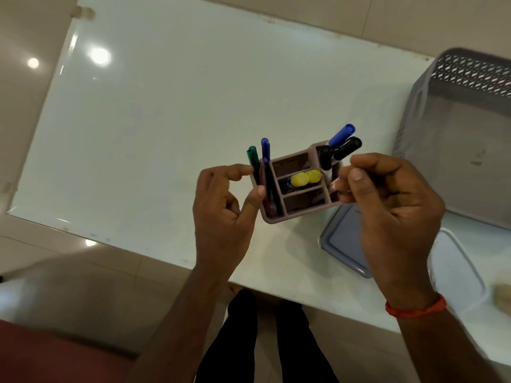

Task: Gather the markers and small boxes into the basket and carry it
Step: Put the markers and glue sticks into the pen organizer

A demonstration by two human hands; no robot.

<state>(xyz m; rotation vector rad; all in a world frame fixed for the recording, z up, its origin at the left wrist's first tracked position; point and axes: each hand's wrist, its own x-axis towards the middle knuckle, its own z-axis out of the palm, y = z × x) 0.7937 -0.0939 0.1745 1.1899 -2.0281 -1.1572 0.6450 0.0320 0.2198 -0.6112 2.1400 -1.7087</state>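
Observation:
A small brown desk organizer [305,210] with several compartments is held between both hands above the white table [166,120]. My left hand [221,211] pinches its left wall beside a green marker [252,157] and a blue pen [265,150]. My right hand [392,211] grips its right wall. A blue marker [341,135] and two black markers [347,149] stick out of the back right compartment. Two yellow-capped tubes [305,178] lie in a middle compartment. The grey perforated basket [467,76] stands at the table's right end, apart from both hands.
Two flat plastic lids lie on the table under my right arm, a blue-grey lid [343,241] and a clear lid [456,272]. A pale round object [503,295] sits at the right edge. My legs [265,341] show below the table's near edge, with a dark red seat [55,355] at bottom left.

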